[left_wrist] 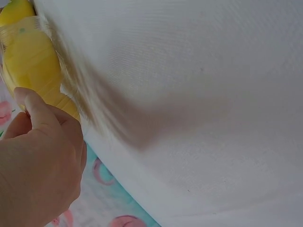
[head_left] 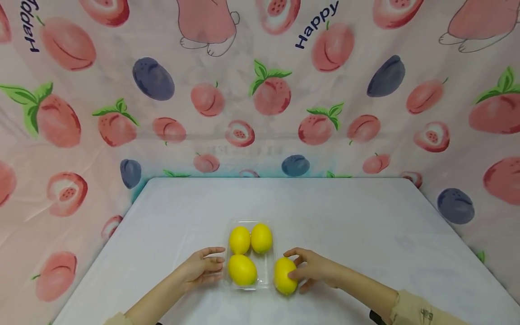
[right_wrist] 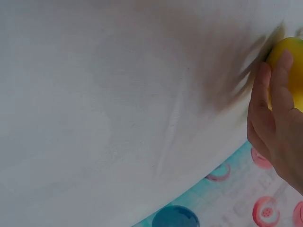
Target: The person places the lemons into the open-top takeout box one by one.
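Note:
A clear plastic container (head_left: 263, 285) stands on the white table and holds three yellow lemons, two at the far end and one lemon (head_left: 242, 270) at the near left. My left hand (head_left: 204, 267) is at its left side, fingers extended toward the wall. In the left wrist view, the thumb and fingers of the left hand (left_wrist: 45, 146) appear beside the clear wall. Just right of the container is another lemon (head_left: 285, 276). My right hand (head_left: 313, 269) holds this lemon from the right, with bent fingers around it. The right wrist view shows fingers against the lemon (right_wrist: 289, 71).
The white table (head_left: 345, 216) extends behind and to both sides of the container. A fruit-patterned cloth (head_left: 227, 149) hangs behind the table and along its sides. Beige sleeves (head_left: 418, 309) cover the forearms near the bottom of the head view.

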Available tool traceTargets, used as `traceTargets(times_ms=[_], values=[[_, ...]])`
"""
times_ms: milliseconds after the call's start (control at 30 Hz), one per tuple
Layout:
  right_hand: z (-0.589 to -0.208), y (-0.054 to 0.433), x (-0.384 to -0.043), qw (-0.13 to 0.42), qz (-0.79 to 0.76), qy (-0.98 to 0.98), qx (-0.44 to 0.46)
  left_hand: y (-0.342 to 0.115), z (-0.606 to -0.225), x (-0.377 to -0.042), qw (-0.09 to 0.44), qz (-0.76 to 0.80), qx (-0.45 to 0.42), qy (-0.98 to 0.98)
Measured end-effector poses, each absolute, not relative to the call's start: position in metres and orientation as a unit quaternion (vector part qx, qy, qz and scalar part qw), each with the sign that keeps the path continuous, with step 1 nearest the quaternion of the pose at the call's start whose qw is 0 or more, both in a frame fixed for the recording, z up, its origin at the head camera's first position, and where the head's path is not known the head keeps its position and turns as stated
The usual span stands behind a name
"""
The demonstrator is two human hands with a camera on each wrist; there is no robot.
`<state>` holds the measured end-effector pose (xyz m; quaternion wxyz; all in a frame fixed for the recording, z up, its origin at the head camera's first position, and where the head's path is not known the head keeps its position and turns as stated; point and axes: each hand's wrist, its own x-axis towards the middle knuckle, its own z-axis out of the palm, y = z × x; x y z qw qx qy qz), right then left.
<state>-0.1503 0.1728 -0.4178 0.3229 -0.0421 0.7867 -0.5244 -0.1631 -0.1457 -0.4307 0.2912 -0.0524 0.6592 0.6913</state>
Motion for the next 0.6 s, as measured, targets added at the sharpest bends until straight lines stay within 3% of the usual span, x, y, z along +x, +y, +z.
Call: traceTargets(times_ms=[600], values=[[-0.4208,0.1630,-0.1537,0.326,-0.528,0.784,-0.028,-0.1490,-0.4319,-0.1617,0.295,0.704,-0.051,0.644]])
